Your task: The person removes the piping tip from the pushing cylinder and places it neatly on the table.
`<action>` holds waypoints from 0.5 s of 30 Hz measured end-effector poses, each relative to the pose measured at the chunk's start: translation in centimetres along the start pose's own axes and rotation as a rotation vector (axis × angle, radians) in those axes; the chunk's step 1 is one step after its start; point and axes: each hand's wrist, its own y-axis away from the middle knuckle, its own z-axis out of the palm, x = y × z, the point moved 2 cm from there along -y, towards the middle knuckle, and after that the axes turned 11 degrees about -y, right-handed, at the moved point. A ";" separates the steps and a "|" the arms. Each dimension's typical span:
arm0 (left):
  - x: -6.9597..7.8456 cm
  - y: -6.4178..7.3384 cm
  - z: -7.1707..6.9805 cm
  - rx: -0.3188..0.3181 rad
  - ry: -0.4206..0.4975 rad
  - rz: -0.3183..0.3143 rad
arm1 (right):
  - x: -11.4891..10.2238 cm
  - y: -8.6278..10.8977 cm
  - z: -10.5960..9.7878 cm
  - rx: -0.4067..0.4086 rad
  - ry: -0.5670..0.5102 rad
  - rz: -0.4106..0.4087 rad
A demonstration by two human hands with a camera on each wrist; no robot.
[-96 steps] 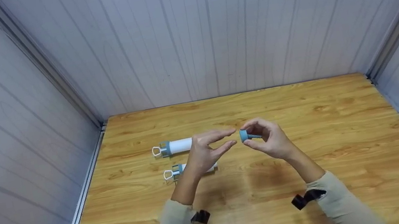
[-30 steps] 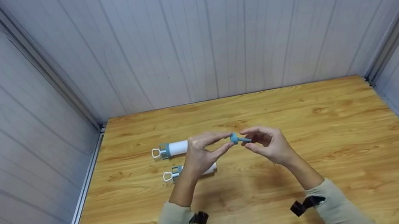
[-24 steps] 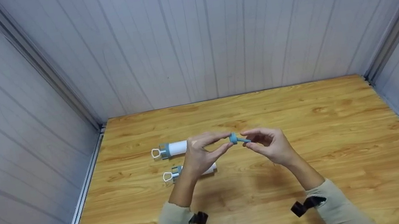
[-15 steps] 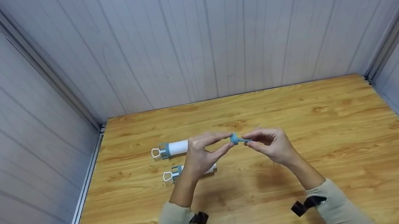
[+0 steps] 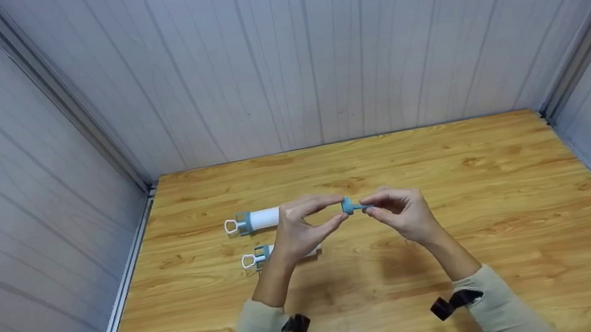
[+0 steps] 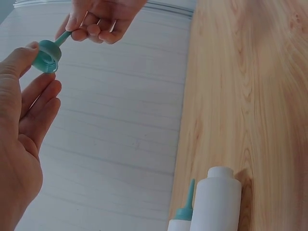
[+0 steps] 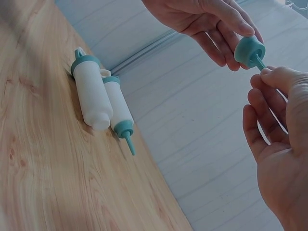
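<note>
Between both hands, above the table, is a teal nozzle cap (image 5: 347, 206) with a wide threaded collar and a thin spout. My left hand (image 5: 300, 229) pinches the collar between thumb and fingertips. From the other side, my right hand (image 5: 404, 213) pinches the spout near its tip, other fingers loosely curled. The left wrist view looks into the collar's hollow opening (image 6: 47, 60). On the table lie two white icing-syringe-like tubes with teal ends and white pull handles. The front tube (image 7: 91, 91) has a bare white neck; the back tube (image 7: 118, 101) carries a teal nozzle (image 7: 126, 132).
The wooden table (image 5: 488, 187) is bounded by pale panel walls (image 5: 277, 60) at the back and both sides. Both tubes lie left of centre, partly hidden behind the left hand and forearm in the head view. Black camera mounts (image 5: 298, 324) sit at both wrists.
Earlier the right hand alone held the cap by its collar. The left hand has taken the collar, and the right fingers have moved to the spout, which has swung nearly level.
</note>
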 end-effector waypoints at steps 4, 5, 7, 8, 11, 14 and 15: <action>0.0 0.0 0.1 -0.011 0.009 -0.030 | 0.0 0.0 0.0 0.004 -0.004 -0.014; 0.0 0.0 0.1 -0.011 0.013 -0.034 | 0.0 0.0 0.0 0.008 -0.004 -0.014; 0.0 0.0 0.1 -0.011 0.022 -0.038 | -0.1 0.0 0.1 0.014 -0.003 -0.014; 0.0 0.0 0.1 -0.009 0.027 -0.037 | -0.1 0.0 0.2 0.017 -0.003 -0.013; 0.0 0.0 0.2 0.000 0.040 -0.029 | -0.1 -0.1 0.3 0.025 -0.005 -0.012; 0.0 0.0 0.2 0.011 0.049 -0.018 | 0.0 -0.2 0.5 0.031 -0.018 -0.016; 0.0 0.0 0.3 0.015 0.051 -0.014 | 0.0 -0.2 0.6 0.034 -0.021 -0.017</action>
